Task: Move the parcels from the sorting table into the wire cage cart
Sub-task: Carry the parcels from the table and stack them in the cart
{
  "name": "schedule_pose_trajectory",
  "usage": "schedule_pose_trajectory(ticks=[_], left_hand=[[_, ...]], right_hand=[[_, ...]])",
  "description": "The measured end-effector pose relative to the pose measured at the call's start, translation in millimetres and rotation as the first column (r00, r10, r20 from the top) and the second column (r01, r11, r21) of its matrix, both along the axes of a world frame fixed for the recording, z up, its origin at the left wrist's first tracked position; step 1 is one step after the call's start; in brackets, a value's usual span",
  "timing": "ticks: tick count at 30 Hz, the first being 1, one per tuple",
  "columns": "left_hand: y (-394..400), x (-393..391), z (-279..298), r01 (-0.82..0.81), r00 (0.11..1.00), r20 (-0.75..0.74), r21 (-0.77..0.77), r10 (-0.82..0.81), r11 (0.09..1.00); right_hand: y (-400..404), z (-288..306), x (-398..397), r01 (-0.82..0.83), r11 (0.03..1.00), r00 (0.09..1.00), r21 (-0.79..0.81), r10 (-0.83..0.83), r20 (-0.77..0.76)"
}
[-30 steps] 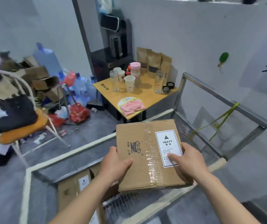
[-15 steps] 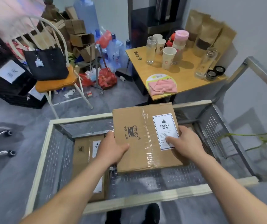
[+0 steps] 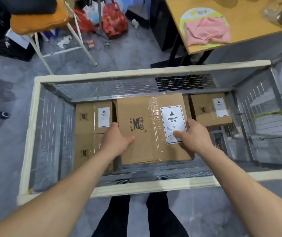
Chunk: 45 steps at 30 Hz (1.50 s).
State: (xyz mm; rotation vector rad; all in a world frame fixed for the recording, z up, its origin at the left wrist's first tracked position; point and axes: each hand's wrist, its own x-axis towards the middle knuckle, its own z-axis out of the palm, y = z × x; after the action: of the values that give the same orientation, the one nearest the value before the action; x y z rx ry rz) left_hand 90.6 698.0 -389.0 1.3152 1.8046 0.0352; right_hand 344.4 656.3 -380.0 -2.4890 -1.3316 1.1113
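A brown cardboard parcel (image 3: 147, 117) with clear tape and a white HEAVY label is held inside the wire cage cart (image 3: 119, 73). My left hand (image 3: 118, 139) grips its left edge with the thumb on top. My right hand (image 3: 194, 135) grips its right edge, thumb lying on the label. Below it in the cart lie other labelled parcels: one at the back left (image 3: 94, 115), one at the front left (image 3: 87, 153), one at the back right (image 3: 208, 110). I cannot tell whether the held parcel rests on them.
The cart has a pale padded rim and mesh walls. Behind it stand a wooden side table (image 3: 249, 19) with a pink cloth (image 3: 206, 30), a white chair with an orange cushion (image 3: 39, 19) and red bags (image 3: 114, 21) on the floor. My legs stand at the cart's near side.
The parcel has gone down from above the cart's rim into the cage, both hands still gripping it. My view has tilted down over the cart.
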Motion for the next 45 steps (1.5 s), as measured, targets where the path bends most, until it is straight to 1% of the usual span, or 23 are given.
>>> schedule_pose_trajectory(ticks=[3, 6, 10, 20, 26, 30, 38, 45], left_hand=[[-4.6, -8.9, -28.1, 0.004, 1.000, -0.009, -0.037, -0.004, 0.999], [-9.5, -16.5, -51.6, -0.001, 0.999, -0.049, -0.070, -0.002, 0.998], [-16.5, -22.7, -80.2, -0.024, 0.998, -0.052, -0.111, 0.019, 0.994], [-38.7, -29.0, -156.0, 0.012, 0.993, -0.111, -0.230, -0.038, 0.973], [-43.0, -26.1, -192.6, 0.019, 0.994, -0.102, -0.248, -0.045, 0.969], [-29.3, -27.4, -208.1, 0.018, 0.994, -0.098, -0.246, -0.044, 0.969], [-8.2, -39.2, -225.8, 0.009, 0.991, -0.126, -0.217, -0.037, 0.976], [-1.6, -46.7, -238.0, -0.012, 0.996, -0.088, -0.217, -0.007, 0.976]], right_hand=[[1.3, -23.8, -9.7, -0.021, 0.999, 1.000, -0.048, 0.021, -0.004], [0.7, -48.4, -17.5, -0.020, 0.997, 1.000, -0.068, 0.019, -0.016], [-4.2, -81.4, -24.7, -0.029, 0.994, 0.999, -0.103, 0.026, -0.034], [-25.6, -158.9, -33.9, -0.042, 0.977, 0.998, -0.210, 0.032, -0.054], [-31.0, -196.0, -34.8, -0.038, 0.974, 0.998, -0.224, 0.027, -0.052], [-19.5, -212.2, -34.1, -0.013, 0.978, 0.997, -0.207, -0.004, -0.082], [8.8, -226.0, -42.1, -0.014, 0.980, 0.996, -0.201, -0.005, -0.092], [15.1, -235.6, -47.6, 0.003, 0.980, 0.997, -0.199, -0.019, -0.076]])
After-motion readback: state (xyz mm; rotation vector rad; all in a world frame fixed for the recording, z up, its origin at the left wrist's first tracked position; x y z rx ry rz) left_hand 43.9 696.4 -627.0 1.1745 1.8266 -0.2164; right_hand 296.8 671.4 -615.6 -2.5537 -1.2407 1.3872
